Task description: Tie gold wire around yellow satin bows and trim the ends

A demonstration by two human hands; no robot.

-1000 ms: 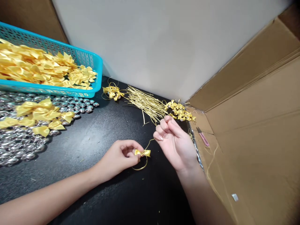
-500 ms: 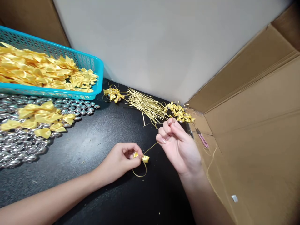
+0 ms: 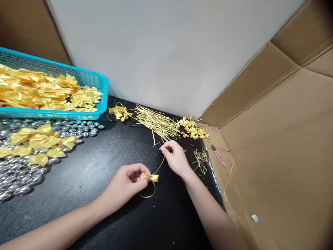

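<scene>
My left hand (image 3: pixel 130 182) pinches a small yellow satin bow (image 3: pixel 154 178) between thumb and fingertips, low over the black table. A thin gold cord (image 3: pixel 160 166) comes from the bow, with a loop hanging beneath it. The cord curves up to my right hand (image 3: pixel 174 158), which is closed around it with thumb and forefinger brought together. That hand is just in front of a pile of cut gold cords (image 3: pixel 156 121). How its lower fingers grip the cord is partly hidden.
A turquoise basket (image 3: pixel 102 93) of yellow bows stands at the left. Silver beads (image 3: pixel 23 180) with loose bows (image 3: pixel 43 139) lie before it. Finished-looking bow clusters (image 3: pixel 192 128) flank the cords. Cord scraps (image 3: pixel 201 159) lie at right; pink snips (image 3: pixel 218 154) rest on cardboard (image 3: pixel 273 139).
My right hand has moved left and turned palm-down, nearer the cord pile. The cord, taut before, now bends slackly. My left hand still holds the bow, and the view has shifted slightly.
</scene>
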